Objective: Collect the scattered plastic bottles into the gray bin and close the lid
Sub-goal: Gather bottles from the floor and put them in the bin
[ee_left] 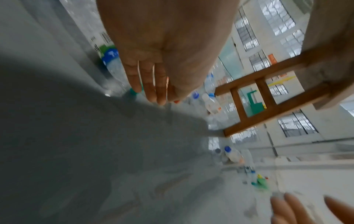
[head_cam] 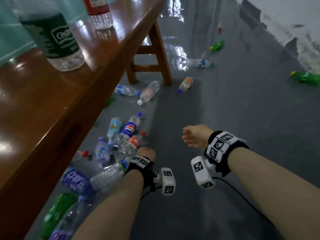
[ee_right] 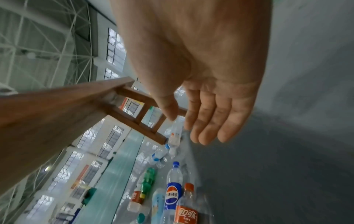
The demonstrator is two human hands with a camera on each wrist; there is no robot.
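Many empty plastic bottles lie on the grey floor beside a wooden bench (head_cam: pixel 52 104). A dense heap by the bench includes a Pepsi bottle (head_cam: pixel 129 129) (ee_right: pixel 172 195), an orange-label bottle (head_cam: pixel 133 142) (ee_right: pixel 186 212) and a clear bottle (head_cam: pixel 107 175). My left hand (head_cam: pixel 146 152) (ee_left: pixel 153 97) hangs right at the heap's edge, fingers straight and together, holding nothing. My right hand (head_cam: pixel 187 137) (ee_right: pixel 188 128) hovers over bare floor to the right of the heap, palm relaxed and empty. The gray bin is not in view.
Further bottles lie by the bench leg (head_cam: pixel 149 90) (head_cam: pixel 186 84) and farther out (head_cam: pixel 199 63), with green ones (head_cam: pixel 218 45) (head_cam: pixel 306 77) at right. Two bottles stand on the bench: a green-label one (head_cam: pixel 57 37) and a red-label one (head_cam: pixel 98 13). A white wall runs along the right.
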